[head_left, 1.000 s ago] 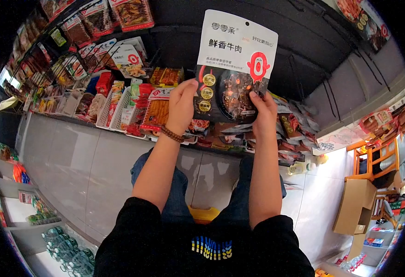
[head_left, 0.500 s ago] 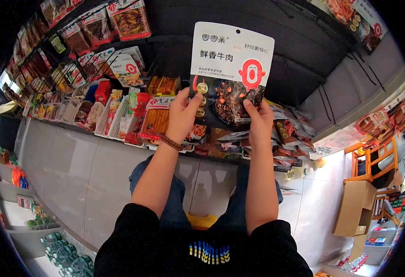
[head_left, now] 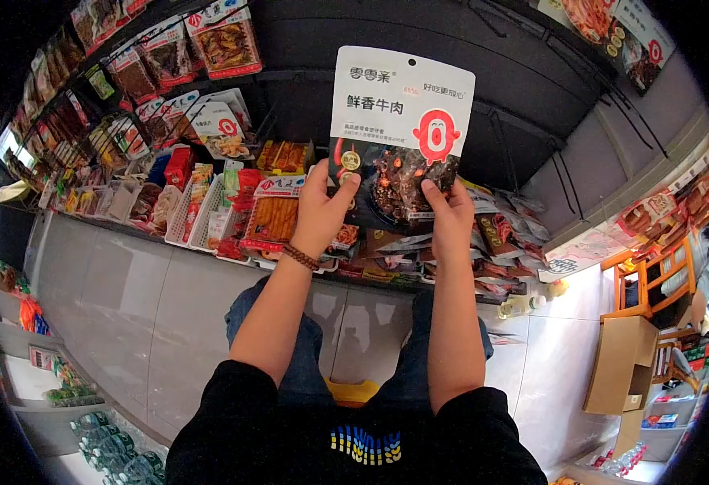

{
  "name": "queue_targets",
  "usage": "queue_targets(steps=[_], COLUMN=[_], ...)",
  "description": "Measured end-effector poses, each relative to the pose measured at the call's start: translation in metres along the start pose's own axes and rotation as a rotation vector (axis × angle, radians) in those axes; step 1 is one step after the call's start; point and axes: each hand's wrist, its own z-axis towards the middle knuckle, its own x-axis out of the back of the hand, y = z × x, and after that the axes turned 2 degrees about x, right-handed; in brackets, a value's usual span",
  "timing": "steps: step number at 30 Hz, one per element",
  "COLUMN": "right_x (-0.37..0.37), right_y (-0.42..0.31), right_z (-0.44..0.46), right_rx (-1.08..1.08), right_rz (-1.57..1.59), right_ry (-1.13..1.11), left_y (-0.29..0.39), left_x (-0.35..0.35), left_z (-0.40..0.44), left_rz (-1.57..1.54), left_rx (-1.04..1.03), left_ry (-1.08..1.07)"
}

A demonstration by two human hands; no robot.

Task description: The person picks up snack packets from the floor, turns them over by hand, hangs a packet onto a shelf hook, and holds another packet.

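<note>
A white-and-black beef snack pouch (head_left: pixel 387 121) faces me upright, with a red cartoon figure and a hang hole at its top edge. My left hand (head_left: pixel 319 212) grips its lower left side, thumb on the front and fingers behind; a brown bead bracelet circles that wrist. On the lower right side my right hand (head_left: pixel 451 217) pinches the pouch in the same way. The backs of most fingers are hidden behind it. Just beyond my left hand lies a tray pack of orange-brown snack sticks (head_left: pixel 273 220).
Hanging snack packs (head_left: pixel 223 40) line the rack at upper left. White plastic baskets (head_left: pixel 201 220) stand on the low shelf, and stacked pouches (head_left: pixel 508 230) lie at right. Bare black hooks (head_left: pixel 500 153) stick out behind. A bottle (head_left: pixel 522 305), a cardboard box (head_left: pixel 617 364) and wooden chairs (head_left: pixel 653 279) are at right.
The pouch has come slightly down and left, with its top tilted a little to the right. Both hands keep their hold and have moved along with it.
</note>
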Motion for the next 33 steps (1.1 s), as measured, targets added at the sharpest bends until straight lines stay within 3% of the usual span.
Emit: queue_targets(steps=[6,8,14,19,26,29,33], right_x=[0.002,0.003,0.004,0.006,0.005,0.008,0.004], right_y=[0.006,0.005,-0.001,-0.006,-0.003,0.008,0.002], right_z=[0.002,0.001,-0.001,-0.005,-0.011,-0.008,-0.009], right_rx=[0.021,0.021,-0.012,-0.054,-0.105,-0.158,-0.201], right_rz=[-0.032,-0.046,-0.028,0.039,0.109,0.238,0.424], right_ry=[0.000,-0.010,-0.059,-0.207,-0.143,-0.038,-0.147], left_y=[-0.008,-0.003,-0.002,-0.001,-0.011,0.003,-0.011], left_x=[-0.001,0.000,-0.005,-0.004,0.002,-0.003,0.002], left_z=[0.002,0.001,0.002,0.004,0.006,0.002,0.005], left_rz=[-0.024,-0.034,0.090,0.025,0.135,0.044,0.073], left_rx=[-0.071,0.057,-0.040,0.055,0.070,0.119,0.083], left_ry=[0.016,0.012,0.026,0.077,0.103,0.138,0.093])
